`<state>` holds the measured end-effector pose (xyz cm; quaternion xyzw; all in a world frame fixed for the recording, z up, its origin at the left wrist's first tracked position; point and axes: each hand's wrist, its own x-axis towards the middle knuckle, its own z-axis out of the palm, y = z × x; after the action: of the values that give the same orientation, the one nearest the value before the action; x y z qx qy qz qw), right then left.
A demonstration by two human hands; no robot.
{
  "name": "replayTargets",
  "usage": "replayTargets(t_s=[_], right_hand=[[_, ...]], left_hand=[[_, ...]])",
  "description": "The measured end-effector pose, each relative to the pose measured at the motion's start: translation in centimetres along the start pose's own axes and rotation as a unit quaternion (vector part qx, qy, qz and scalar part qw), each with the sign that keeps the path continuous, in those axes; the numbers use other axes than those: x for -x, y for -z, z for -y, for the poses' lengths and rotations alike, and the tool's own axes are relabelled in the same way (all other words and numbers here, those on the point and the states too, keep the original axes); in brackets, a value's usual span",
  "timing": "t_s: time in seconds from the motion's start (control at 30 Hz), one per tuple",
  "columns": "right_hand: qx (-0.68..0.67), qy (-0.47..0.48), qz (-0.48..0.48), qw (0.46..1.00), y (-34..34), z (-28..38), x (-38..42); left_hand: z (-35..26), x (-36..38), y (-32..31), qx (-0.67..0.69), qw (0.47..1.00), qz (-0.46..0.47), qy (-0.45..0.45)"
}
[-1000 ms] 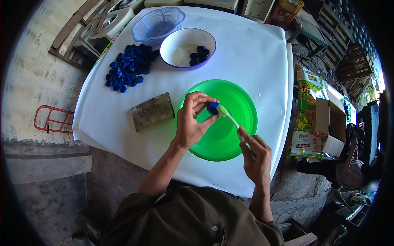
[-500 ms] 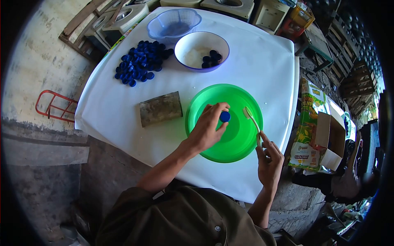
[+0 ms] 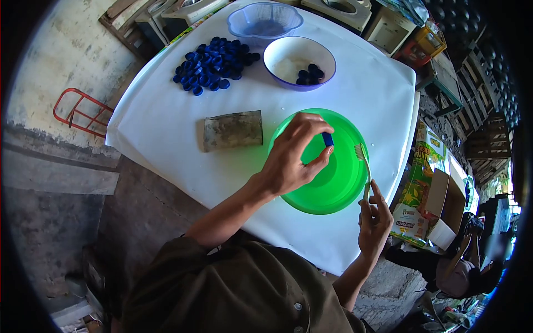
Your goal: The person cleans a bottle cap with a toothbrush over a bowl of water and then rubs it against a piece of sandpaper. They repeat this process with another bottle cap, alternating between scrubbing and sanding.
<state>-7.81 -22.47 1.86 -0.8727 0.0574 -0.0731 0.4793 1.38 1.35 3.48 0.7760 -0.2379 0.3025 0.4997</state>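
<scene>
Over the green basin [image 3: 325, 205], my left hand [image 3: 297, 158] pinches a blue bottle cap [image 3: 327, 139] between thumb and fingers, the cap turned edge-on. My right hand [image 3: 375, 222] is closed around the handle of a toothbrush [image 3: 365, 164], whose bristles stand over the basin's right side. Behind the basin, a white bowl with a purple outside [image 3: 277, 58] holds several dark blue caps [image 3: 311, 75]. A heap of blue caps [image 3: 214, 64] lies on the table to the left of that bowl.
A dirty grey-brown block [image 3: 233, 131] lies left of the basin on the white-covered table [image 3: 166, 127]. At the back sits a translucent blue basket [image 3: 265, 22]. Cardboard boxes [image 3: 425, 194] stand off the table's right side, with another person [image 3: 458, 269] beyond them.
My left hand has lifted and turned the cap from face-up to edge-on. The toothbrush stays in my right hand. The whole view has shifted somewhat.
</scene>
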Motion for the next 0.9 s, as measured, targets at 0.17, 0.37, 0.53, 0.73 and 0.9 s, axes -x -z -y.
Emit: replayTargets(t_s=[0.17,0.37,0.53,0.73,0.9], right_hand=[[-0.012,0.000,0.020,1.000,-0.2,0.3,0.0],[-0.039,-0.015,0.033,0.999,-0.7,0.2,0.0],[-0.041,-0.018,0.042,0.998,-0.9,0.8,0.0],[-0.045,-0.017,0.045,0.998,-1.4,0.9,0.0],[-0.059,-0.031,0.043,0.997,-2.0,0.7,0.3]], left_hand=[[1.7,3.3,-1.4,-0.036,0.987,0.116,0.105],[1.6,3.6,-1.1,-0.076,0.968,0.208,0.119],[1.3,3.6,-1.2,-0.024,0.983,0.143,0.113],[2.1,3.2,1.2,0.027,0.987,0.104,0.118],[4.8,3.7,6.8,-0.059,0.993,-0.043,0.091]])
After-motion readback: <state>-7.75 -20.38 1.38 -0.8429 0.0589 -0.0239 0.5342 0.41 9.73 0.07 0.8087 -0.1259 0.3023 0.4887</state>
